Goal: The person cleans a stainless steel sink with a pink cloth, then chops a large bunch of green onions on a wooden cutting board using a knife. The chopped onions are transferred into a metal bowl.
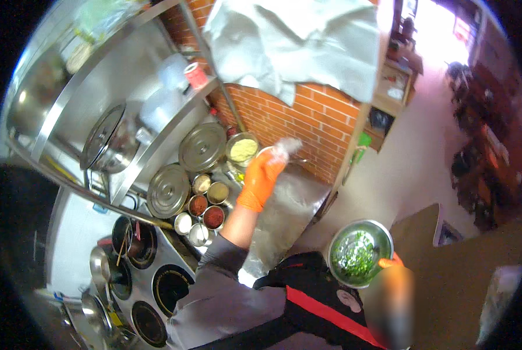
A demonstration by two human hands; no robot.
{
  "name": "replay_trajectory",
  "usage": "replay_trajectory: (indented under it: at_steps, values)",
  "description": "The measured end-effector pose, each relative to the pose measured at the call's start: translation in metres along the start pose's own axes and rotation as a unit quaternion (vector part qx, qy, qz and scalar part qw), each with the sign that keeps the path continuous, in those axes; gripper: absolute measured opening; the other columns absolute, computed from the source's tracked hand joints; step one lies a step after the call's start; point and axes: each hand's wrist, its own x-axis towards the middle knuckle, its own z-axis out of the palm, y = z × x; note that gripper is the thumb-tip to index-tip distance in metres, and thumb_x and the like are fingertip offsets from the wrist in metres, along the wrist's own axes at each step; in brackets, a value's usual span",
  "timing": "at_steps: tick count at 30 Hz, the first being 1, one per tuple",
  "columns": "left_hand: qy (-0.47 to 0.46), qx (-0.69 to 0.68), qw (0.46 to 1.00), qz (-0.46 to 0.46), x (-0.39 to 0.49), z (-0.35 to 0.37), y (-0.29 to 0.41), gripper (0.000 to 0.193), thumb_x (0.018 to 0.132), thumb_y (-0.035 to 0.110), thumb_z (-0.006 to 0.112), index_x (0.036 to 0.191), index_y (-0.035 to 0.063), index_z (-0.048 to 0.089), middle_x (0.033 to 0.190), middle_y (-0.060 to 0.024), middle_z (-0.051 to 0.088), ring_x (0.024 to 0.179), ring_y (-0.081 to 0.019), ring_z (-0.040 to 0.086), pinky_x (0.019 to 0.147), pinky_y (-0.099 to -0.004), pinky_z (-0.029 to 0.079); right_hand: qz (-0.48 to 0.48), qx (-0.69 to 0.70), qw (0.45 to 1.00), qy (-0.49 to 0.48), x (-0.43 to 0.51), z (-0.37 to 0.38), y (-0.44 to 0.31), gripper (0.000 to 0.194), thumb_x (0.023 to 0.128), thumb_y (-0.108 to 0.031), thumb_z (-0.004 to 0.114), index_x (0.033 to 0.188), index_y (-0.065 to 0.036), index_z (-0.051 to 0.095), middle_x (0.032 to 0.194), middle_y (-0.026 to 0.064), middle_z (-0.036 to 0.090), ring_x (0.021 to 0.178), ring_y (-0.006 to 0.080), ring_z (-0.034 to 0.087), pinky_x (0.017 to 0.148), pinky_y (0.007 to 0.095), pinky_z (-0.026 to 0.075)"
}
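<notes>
My left hand (260, 177), in an orange glove, is stretched out over the metal counter (282, 201) near the brick wall. Its fingers are closed around a pale translucent thing (289, 148), too blurred to name. Part of a white rim shows behind the fingers. At the lower right, my right hand (395, 273), also gloved in orange, grips the edge of a stainless steel bowl (336, 236). Chopped green leaves (357, 256) lie in the bowl. My right wrist is blurred out.
Left of my left arm stand several small tins of spices (213, 217), two round metal lids (202, 147) and a container of yellow powder (243, 150). A steel shelf (164, 140) overhangs them, holding a lidded pot (116, 153). A multi-ring cooktop (156, 267) lies at lower left.
</notes>
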Motion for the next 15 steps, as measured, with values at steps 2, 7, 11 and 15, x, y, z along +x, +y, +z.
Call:
replay_trajectory:
  at_steps: [2,7,11,15]
  values:
    - [-0.019,0.049,0.994,0.099,0.011,0.009,0.049,0.021,0.094,0.009,0.062,0.111,-0.0029,0.066,0.112,-0.0134,0.069,0.107,-0.0249,0.068,0.096,-0.0399,0.055,-0.028,0.018,0.999,-0.006,0.002,-0.006,0.011,0.066,0.076,-0.012,0.085,0.136,-0.002,0.061,0.125,0.0088,0.071,0.111,0.0259,0.068,0.101,0.0414,0.052]
    - [0.089,0.194,0.927,0.308,0.110,0.014,0.193,0.022,0.094,0.003,0.060,0.115,-0.0028,0.066,0.105,-0.0096,0.071,0.100,-0.0205,0.068,0.090,-0.0335,0.056,-0.037,0.029,0.998,0.033,0.009,-0.015,0.024,0.056,0.079,-0.004,0.080,0.132,-0.001,0.063,0.119,0.0098,0.072,0.107,0.0261,0.069,0.096,0.0410,0.055]
    - [0.189,0.383,0.840,0.335,0.214,-0.011,0.287,0.015,0.094,0.009,0.062,0.103,0.0006,0.071,0.094,-0.0106,0.073,0.086,-0.0198,0.069,0.078,-0.0345,0.055,-0.052,0.056,0.993,0.087,0.003,-0.005,0.025,0.054,0.079,0.000,0.076,0.131,0.000,0.062,0.118,0.0131,0.072,0.103,0.0285,0.070,0.093,0.0426,0.057]
    - [0.266,0.537,0.678,0.426,0.301,-0.035,0.332,0.017,0.090,0.017,0.065,0.098,0.0030,0.070,0.097,-0.0138,0.074,0.091,-0.0268,0.071,0.083,-0.0409,0.054,-0.087,0.056,0.989,0.109,-0.006,0.014,0.021,0.051,0.079,-0.001,0.074,0.129,0.001,0.063,0.116,0.0131,0.072,0.100,0.0302,0.070,0.091,0.0441,0.058]
